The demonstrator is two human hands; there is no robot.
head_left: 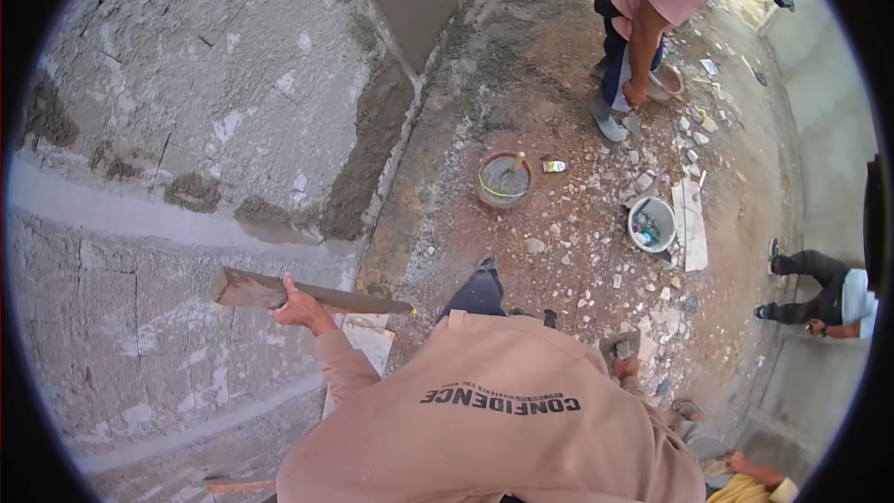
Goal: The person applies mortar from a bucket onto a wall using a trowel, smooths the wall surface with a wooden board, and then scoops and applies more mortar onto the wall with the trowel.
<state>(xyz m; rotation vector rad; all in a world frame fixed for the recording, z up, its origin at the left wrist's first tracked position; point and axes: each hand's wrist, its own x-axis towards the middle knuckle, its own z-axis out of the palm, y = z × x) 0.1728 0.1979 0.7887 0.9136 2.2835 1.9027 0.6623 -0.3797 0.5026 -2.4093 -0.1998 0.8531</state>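
Left hand [303,309]: fingers wrapped around long, straight grey-brown bar [358,302] | Bar: beside rough grey plastered wall [186,298], contact unclear | Right hand [627,368]: at small flat grey tool [618,345]; cannot tell how its fingers close

Your left hand [300,309] is covering part of the long board [368,302]; the tool [615,346] at your right hand [627,367] is showing too small to identify, like the contents [644,228] of the white bucket [662,211]; the bottom edge is cutting off your sweatshirt [503,438] and the yellow-clad person [745,492]
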